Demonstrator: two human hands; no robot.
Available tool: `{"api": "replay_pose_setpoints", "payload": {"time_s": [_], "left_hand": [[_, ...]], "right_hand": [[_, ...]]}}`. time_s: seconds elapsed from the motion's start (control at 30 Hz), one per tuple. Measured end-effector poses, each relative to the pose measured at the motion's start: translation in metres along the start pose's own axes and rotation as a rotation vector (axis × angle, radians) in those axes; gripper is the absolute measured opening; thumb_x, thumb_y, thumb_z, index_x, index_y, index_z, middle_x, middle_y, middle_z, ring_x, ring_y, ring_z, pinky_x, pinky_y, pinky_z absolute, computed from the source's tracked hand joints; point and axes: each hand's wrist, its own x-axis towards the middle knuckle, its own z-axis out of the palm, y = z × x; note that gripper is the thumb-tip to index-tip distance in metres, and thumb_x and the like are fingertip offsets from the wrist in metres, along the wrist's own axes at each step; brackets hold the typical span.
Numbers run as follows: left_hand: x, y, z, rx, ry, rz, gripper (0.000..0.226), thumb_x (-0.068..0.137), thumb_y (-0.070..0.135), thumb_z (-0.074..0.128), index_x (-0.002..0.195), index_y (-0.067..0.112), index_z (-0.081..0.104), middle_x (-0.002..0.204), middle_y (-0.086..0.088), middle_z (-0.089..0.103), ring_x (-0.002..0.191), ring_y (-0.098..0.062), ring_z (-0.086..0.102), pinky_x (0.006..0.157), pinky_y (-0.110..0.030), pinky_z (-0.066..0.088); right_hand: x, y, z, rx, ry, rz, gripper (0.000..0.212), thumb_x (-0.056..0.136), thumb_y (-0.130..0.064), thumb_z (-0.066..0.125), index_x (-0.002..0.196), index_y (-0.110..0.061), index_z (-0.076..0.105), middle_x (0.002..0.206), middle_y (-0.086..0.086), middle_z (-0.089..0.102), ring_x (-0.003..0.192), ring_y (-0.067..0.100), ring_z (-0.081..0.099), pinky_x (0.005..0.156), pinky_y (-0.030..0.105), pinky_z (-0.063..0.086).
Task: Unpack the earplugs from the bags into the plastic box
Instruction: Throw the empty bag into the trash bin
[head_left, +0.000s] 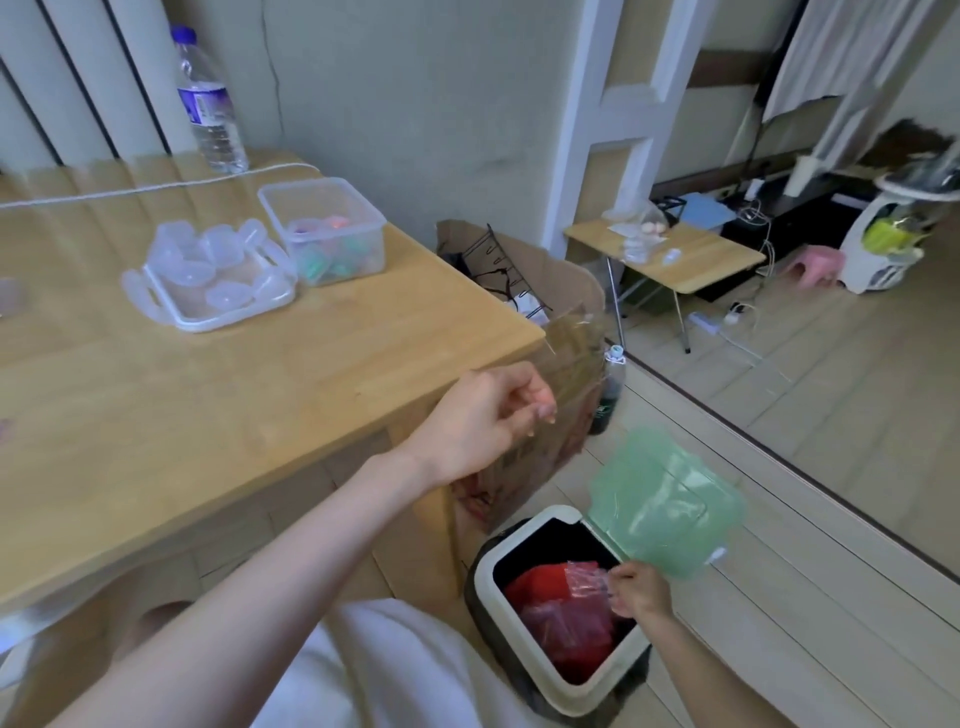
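Apparently clears away empty wrapping: pinches a crumpled clear bag (587, 579) with the right hand (641, 590) low inside the open trash bin (519, 530), grips in the curled left hand (483, 415), by the table (156, 415) edge, what seems another clear bag (571, 343), long axis slanting up-right, with earplugs (322, 260) lying in the open-topped plastic box (363, 244).

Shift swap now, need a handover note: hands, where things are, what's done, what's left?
Left hand: by the table edge, pinching what looks like a clear bag.
Right hand: holding a crumpled wrapper over the open bin.
Plastic box on the table holds coloured earplugs.
Done: some earplugs unpacked.
Left: drop the wrapper and bag in the bin; no unopened bags in view.
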Motion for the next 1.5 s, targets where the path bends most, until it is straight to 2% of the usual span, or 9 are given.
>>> {"api": "replay_pose_setpoints", "payload": {"time_s": [0.13,0.37,0.5,0.67,0.9,1.03,1.13,1.33,1.5], "left_hand": [[-0.001,-0.003,-0.005,-0.005,-0.001,-0.01,0.008,0.092,0.011,0.056,0.087,0.013,0.062,0.079,0.008,0.068,0.071,-0.01,0.062,0.065,-0.015,0.043],[-0.002,-0.003,-0.018,-0.036,0.056,0.001,0.009,0.091,0.008,0.056,0.096,0.015,0.058,0.092,0.002,0.068,0.074,-0.013,0.063,0.07,-0.024,0.051],[-0.003,0.002,-0.037,-0.045,0.153,0.025,0.013,0.091,0.009,0.057,0.104,0.011,0.054,0.097,0.006,0.063,0.073,-0.015,0.064,0.066,-0.022,0.049],[-0.009,0.004,-0.078,-0.041,0.277,0.033,0.007,0.091,0.01,0.057,0.098,0.014,0.056,0.098,0.005,0.065,0.073,-0.014,0.065,0.068,-0.023,0.049],[-0.028,-0.018,-0.135,-0.053,0.536,-0.11,0.005,0.09,0.007,0.057,0.094,0.011,0.056,0.093,0.005,0.063,0.063,-0.003,0.061,0.059,-0.01,0.041],[-0.051,-0.039,-0.168,0.013,0.617,-0.185,0.005,0.09,0.007,0.057,0.095,0.007,0.058,0.092,0.003,0.064,0.06,0.001,0.061,0.058,-0.008,0.041],[-0.072,-0.055,-0.189,0.031,0.662,-0.255,0.005,0.09,0.006,0.056,0.094,0.007,0.059,0.09,0.002,0.064,0.059,0.004,0.061,0.056,-0.008,0.041],[-0.12,-0.081,-0.22,0.104,0.737,-0.382,0.007,0.089,0.008,0.058,0.088,0.015,0.058,0.088,0.007,0.063,0.06,0.001,0.062,0.059,-0.015,0.045],[-0.148,-0.099,-0.248,0.289,0.841,-0.523,0.009,0.085,0.007,0.063,0.091,0.014,0.06,0.096,-0.002,0.065,0.084,-0.018,0.06,0.077,-0.03,0.046]], "right_hand": [[0.002,-0.007,0.008,0.023,-0.08,0.026,0.029,0.086,-0.006,0.063,0.114,-0.008,0.059,0.083,0.014,0.066,0.07,0.028,0.064,0.061,0.035,0.055],[-0.036,-0.124,-0.021,0.34,0.033,-0.258,0.023,0.089,0.006,0.051,0.095,-0.009,0.068,0.091,0.012,0.066,0.059,0.019,0.061,0.046,0.018,0.051],[-0.085,-0.202,-0.058,0.495,0.096,-0.522,0.018,0.089,0.002,0.056,0.092,-0.012,0.068,0.089,0.01,0.069,0.062,0.017,0.065,0.054,0.017,0.053],[-0.152,-0.28,-0.086,0.446,0.224,-0.818,0.02,0.091,-0.003,0.054,0.091,-0.018,0.066,0.083,0.002,0.068,0.062,0.011,0.063,0.056,0.015,0.051],[-0.224,-0.363,-0.041,0.378,-0.038,-1.053,0.018,0.091,-0.001,0.051,0.097,-0.006,0.067,0.078,0.007,0.066,0.056,0.011,0.056,0.053,0.016,0.047],[-0.239,-0.396,0.017,0.303,-0.191,-1.133,0.022,0.088,0.003,0.05,0.085,-0.014,0.064,0.07,-0.002,0.062,0.046,0.002,0.052,0.046,0.014,0.04],[-0.25,-0.409,0.057,0.249,-0.261,-1.152,0.026,0.086,0.004,0.048,0.084,-0.015,0.065,0.08,0.002,0.065,0.047,-0.001,0.054,0.047,0.014,0.041],[-0.277,-0.431,0.124,0.183,-0.384,-1.192,0.023,0.085,0.001,0.049,0.087,-0.015,0.066,0.07,-0.004,0.064,0.049,0.002,0.055,0.054,0.02,0.047],[-0.296,-0.448,0.17,0.133,-0.469,-1.206,0.025,0.085,0.002,0.048,0.086,-0.014,0.067,0.075,0.004,0.065,0.048,0.002,0.055,0.049,0.017,0.046]]}}
